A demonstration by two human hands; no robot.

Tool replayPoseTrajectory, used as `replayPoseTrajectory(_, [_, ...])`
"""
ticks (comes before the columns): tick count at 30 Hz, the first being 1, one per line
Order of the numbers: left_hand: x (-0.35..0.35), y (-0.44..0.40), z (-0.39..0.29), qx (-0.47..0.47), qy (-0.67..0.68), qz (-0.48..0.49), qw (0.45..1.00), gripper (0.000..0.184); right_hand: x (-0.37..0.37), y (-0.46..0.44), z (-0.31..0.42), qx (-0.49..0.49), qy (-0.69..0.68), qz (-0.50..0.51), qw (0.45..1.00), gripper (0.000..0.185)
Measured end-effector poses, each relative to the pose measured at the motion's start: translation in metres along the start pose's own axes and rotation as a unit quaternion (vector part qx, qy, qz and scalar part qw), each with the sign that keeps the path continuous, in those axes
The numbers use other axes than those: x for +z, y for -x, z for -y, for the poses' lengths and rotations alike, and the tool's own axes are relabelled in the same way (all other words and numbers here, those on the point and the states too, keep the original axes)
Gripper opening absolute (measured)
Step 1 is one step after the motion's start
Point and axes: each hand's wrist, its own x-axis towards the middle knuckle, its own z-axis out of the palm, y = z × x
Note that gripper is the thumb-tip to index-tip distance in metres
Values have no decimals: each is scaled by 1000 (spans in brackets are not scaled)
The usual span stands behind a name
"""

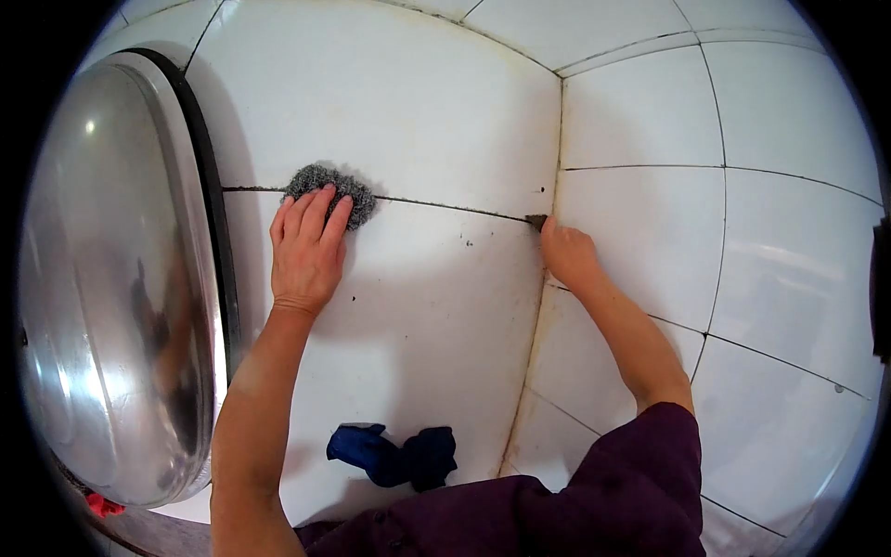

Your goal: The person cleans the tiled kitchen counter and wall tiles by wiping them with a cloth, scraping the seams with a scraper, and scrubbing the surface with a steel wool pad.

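Note:
My left hand (309, 246) lies over a grey steel wool scourer (363, 204), fingers bent on top of it, pressing it against a white tile (418, 278) across a dark grout line. Over by the yellowed corner joint, my right hand (568, 252) is closed around a small scraper (535, 221). Only its dark, flared tip shows, touching the end of the same grout line; its handle is hidden in the fist. Small dark specks dot the tile between the two hands.
A large shiny metal housing (121, 278) with a black rim stands close on the left. White tiled wall (640, 241) rises at the right. Dark blue fabric-like items (371, 452) lie below, near my purple clothing. Something red (104, 505) shows at lower left.

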Motion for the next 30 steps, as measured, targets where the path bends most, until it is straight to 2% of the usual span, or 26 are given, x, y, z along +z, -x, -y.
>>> replayPoseTrajectory(4, [0,-3,0,1,0,-4,1000,44,2,-15,-4,5,3,-49,999,32])
replayPoseTrajectory(8, [-2,-1,-1,8,-5,1,1000,43,3,3,5,7,-3,-5,1000,37])
replayPoseTrajectory(14, [-1,-2,1,1,-1,2,1000,43,-4,-5,9,22,-37,-14,999,34])
replayPoseTrajectory(16, [-2,-4,-1,-5,-3,12,1000,43,-3,-5,4,43,-5,46,998,28])
replayPoseTrajectory(17, [-2,-5,-1,-2,-5,9,1000,43,-5,-13,0,45,-6,43,998,28])
replayPoseTrajectory(19, [-2,-4,-1,-7,-6,20,1000,43,-10,-41,-11,35,-20,-70,997,21])
replayPoseTrajectory(20, [-2,-4,-1,-7,-8,18,1000,43,-12,-52,-15,35,-21,-72,997,21])
replayPoseTrajectory(22, [-2,-3,1,-5,7,20,1000,47,-13,-66,-20,74,-52,-39,995,17])
replayPoseTrajectory(25, [0,-3,2,-4,23,7,1000,47,-3,-40,-20,43,-3,-2,999,12])
replayPoseTrajectory(30, [0,-3,3,4,9,2,1000,47,-29,-70,-23,63,-52,-17,997,17])
